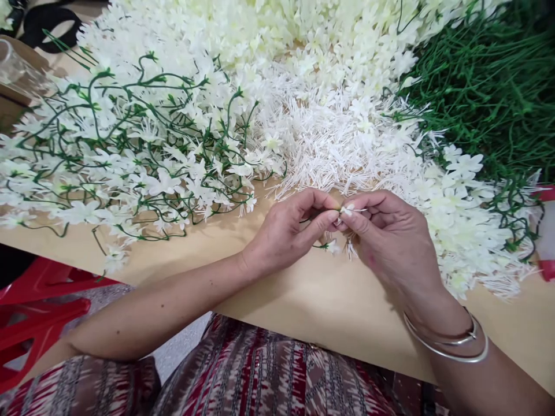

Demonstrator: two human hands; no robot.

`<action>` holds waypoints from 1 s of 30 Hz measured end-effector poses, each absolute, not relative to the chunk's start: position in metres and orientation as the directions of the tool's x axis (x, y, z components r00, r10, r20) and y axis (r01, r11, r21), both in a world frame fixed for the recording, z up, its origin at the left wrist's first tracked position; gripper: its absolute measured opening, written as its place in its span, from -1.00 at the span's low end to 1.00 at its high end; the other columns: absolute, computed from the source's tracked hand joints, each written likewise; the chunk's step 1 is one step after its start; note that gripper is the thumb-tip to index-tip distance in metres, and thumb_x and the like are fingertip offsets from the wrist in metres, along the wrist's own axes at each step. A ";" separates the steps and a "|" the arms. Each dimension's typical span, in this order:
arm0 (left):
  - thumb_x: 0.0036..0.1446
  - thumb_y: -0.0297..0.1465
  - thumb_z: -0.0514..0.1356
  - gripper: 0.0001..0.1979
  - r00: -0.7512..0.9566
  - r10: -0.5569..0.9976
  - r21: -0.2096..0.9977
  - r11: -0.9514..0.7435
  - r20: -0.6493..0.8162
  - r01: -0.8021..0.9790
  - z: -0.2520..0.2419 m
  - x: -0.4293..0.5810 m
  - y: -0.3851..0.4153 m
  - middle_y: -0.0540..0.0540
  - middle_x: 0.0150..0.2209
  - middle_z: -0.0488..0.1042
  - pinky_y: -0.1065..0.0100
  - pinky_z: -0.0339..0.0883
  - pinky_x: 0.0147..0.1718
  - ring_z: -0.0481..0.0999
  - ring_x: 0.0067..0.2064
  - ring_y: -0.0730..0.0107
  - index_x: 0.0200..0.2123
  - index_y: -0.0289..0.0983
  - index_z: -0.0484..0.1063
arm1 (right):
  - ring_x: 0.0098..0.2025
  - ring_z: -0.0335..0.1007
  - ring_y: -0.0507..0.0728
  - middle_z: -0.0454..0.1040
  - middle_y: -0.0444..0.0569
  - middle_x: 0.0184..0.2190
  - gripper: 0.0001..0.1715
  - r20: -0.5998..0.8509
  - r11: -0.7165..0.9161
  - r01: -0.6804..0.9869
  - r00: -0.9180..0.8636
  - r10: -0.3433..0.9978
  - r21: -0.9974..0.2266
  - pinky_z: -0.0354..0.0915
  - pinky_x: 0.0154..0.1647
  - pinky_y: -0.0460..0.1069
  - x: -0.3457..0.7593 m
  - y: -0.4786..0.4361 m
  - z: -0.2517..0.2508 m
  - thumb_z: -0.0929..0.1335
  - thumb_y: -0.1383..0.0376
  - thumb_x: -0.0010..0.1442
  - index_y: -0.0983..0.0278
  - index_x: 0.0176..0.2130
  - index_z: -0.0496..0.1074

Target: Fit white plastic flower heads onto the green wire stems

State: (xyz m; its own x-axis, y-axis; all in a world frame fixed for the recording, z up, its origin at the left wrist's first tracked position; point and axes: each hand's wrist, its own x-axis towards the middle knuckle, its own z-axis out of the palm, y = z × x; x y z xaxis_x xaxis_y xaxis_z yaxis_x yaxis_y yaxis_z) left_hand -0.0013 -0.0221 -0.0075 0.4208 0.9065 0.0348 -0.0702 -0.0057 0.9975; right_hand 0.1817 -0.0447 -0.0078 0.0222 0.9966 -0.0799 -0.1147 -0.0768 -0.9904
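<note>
My left hand (pixel 288 231) is closed, thumb and forefinger pinching a thin green stem whose tip barely shows between them. Part of an artificial flower sprig (pixel 333 247) with a white bloom shows below these fingers. Meeting it tip to tip, my right hand (pixel 388 234) pinches a small white artificial flower (pixel 347 211), from which a fine white thread sticks out to the right. The fingers cover most of both pieces. Just beyond my hands lies a heap of white stamens (pixel 321 138).
Sprigs with white flowers and green stems (pixel 165 138) spread over the left of the tan table (pixel 260 294). Loose white petals (pixel 459 214) pile up at the right and back. Bare green stems (pixel 498 86) heap at the back right. A red stool (pixel 47 312) stands lower left.
</note>
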 end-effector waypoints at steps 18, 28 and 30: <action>0.38 -0.06 0.29 -0.62 0.338 0.940 0.999 -0.050 0.049 -0.005 -0.011 -0.002 -0.022 -0.18 -0.21 0.64 0.30 0.57 -0.20 0.64 -0.21 0.30 -0.11 -0.30 0.58 | 0.10 0.61 0.22 0.60 0.01 0.11 -0.32 0.531 0.534 0.516 -0.170 0.830 -0.670 0.64 0.05 0.15 0.188 -0.050 -0.005 0.53 0.44 0.24 -0.01 0.26 0.49; 0.33 -0.10 0.36 -0.65 0.331 0.944 0.997 0.022 0.002 -0.069 -0.007 -0.002 -0.021 -0.16 -0.20 0.67 0.31 0.56 -0.23 0.64 -0.26 0.34 -0.13 -0.30 0.64 | 0.03 0.68 0.24 0.71 -0.06 -0.05 -0.69 0.464 0.426 0.445 -0.028 0.886 -0.788 0.61 0.10 0.29 0.186 -0.053 -0.010 0.48 0.43 0.32 0.04 -0.03 0.61; 0.28 -0.13 0.40 -0.66 0.340 0.940 0.991 0.055 -0.010 -0.121 -0.008 -0.001 -0.020 -0.14 -0.20 0.68 0.38 0.56 -0.23 0.63 -0.28 0.42 -0.14 -0.31 0.63 | 0.00 0.68 0.23 0.71 -0.08 -0.10 -0.73 0.441 0.397 0.447 -0.005 0.897 -0.802 0.60 0.08 0.27 0.186 -0.054 -0.010 0.49 0.42 0.32 0.05 -0.08 0.63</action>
